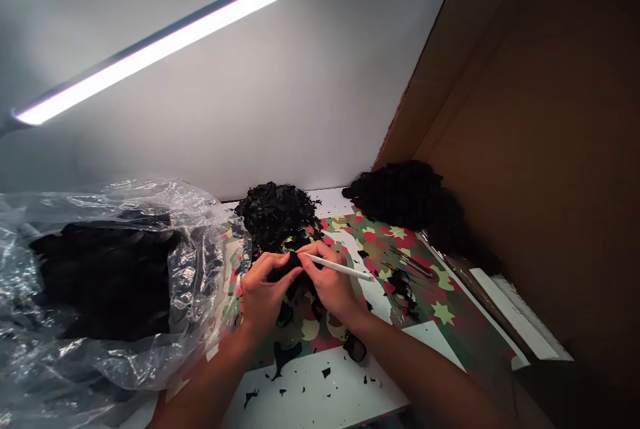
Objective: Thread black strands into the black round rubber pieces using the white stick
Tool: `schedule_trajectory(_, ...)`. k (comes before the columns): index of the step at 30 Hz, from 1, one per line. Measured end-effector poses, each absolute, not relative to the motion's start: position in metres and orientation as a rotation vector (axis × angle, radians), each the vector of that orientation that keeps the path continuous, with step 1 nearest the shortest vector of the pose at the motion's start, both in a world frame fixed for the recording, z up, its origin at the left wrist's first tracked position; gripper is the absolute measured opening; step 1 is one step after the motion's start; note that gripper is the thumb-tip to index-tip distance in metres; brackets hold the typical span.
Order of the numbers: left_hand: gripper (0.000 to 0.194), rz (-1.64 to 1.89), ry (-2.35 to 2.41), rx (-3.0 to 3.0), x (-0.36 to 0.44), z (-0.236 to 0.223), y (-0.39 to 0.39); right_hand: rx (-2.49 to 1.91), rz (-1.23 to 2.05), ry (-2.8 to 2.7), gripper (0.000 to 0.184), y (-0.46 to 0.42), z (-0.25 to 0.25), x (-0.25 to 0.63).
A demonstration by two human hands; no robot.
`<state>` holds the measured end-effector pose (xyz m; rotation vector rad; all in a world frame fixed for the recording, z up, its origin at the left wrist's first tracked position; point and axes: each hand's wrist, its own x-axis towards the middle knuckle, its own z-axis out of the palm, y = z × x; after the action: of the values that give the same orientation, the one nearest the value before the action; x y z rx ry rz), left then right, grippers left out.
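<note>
**Both hands at a black piece (288,261)**

Nearer than the scrap pile (277,209), the left hand (264,288) pinches the black piece; the right hand (334,284) grips a white stick (345,268), its end at the piece. Left of the pile lies a bag (200,299).

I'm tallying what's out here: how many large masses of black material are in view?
3: a mass in the clear bag at left, a heap at back centre, and a pile at back right by the cardboard. Others may be hidden.
</note>
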<state>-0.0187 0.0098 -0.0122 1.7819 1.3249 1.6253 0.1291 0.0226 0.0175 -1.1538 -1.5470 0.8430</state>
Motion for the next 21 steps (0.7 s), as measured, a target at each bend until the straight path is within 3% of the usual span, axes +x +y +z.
schedule_trajectory(5,0.017,1.738,1.156,1.704,-0.017,-0.008,0.006,-1.343,0.665,-1.565,0.016,0.049,0.000,0.144)
schedule_trajectory(14,0.037,1.590,0.996,1.033,-0.024,-0.007,0.020,-1.391,0.579,-1.509,0.023,0.087,-0.019,0.178)
schedule_trajectory(21,0.029,1.774,1.003,1.077,-0.022,0.000,0.016,-1.314,0.722,-1.494,0.025,0.091,-0.015,0.185)
